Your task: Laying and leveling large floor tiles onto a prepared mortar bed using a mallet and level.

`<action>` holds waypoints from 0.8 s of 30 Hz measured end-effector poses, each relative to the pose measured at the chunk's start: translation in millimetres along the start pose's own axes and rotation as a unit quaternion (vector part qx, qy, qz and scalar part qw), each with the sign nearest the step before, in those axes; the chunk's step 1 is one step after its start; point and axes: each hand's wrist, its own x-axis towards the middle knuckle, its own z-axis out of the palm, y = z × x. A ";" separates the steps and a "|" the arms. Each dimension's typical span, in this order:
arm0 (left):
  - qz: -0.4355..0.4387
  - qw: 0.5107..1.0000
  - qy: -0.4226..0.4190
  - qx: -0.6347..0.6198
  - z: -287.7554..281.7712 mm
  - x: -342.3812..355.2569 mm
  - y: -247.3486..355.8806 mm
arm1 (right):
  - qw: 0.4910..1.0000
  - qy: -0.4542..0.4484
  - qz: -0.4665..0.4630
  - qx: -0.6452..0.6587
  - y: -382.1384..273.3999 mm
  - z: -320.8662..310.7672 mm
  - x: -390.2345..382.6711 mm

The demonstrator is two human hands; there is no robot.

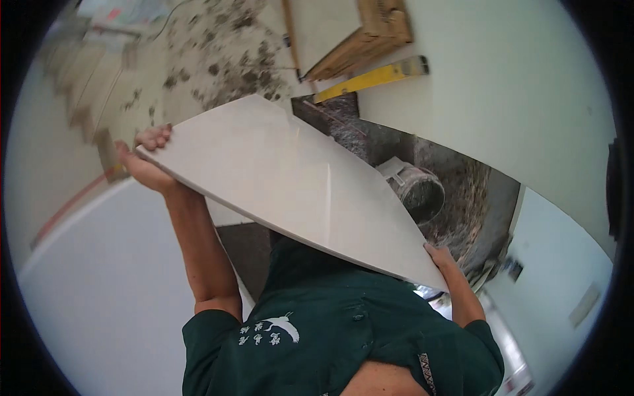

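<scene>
A large, flat, pale glossy tile [244, 158] spans the space in front of my body, held up and slanting from upper left to lower right. My left hand [150, 173] grips its left end, the fingers curled over the corner and the palm against the near edge. At the other end my right hand [441, 256] is closed on the tile's edge, thumb on the upper face; its other fingers are hidden underneath. Just past the far edge of the tile a grey, mortar-stained bucket [422, 195] sits in a recessed dark patch of floor, partly covered by the tile.
Beyond the tile, a yellow spirit level [373, 79] lies near a wooden crate-like frame [380, 36]. Dark mortar splatters [247, 69] mark the pale floor at the far left. Steps [92, 82] rise there. A pale wall [515, 86] stands on the right, a white panel [112, 284] on the left.
</scene>
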 end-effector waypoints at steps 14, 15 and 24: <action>0.223 0.932 0.277 -0.066 -315.4 -407.0 84.4 | 0.953 0.033 -0.177 -0.243 -53.1 -54.3 3.1; 0.238 0.925 0.291 -0.061 -332.3 -440.6 86.9 | 0.942 0.032 -0.190 -0.275 -59.9 -54.2 0.5; 0.291 0.812 0.499 -0.080 -368.3 -690.2 54.5 | 0.848 0.009 -0.186 -0.497 -124.3 -6.4 18.2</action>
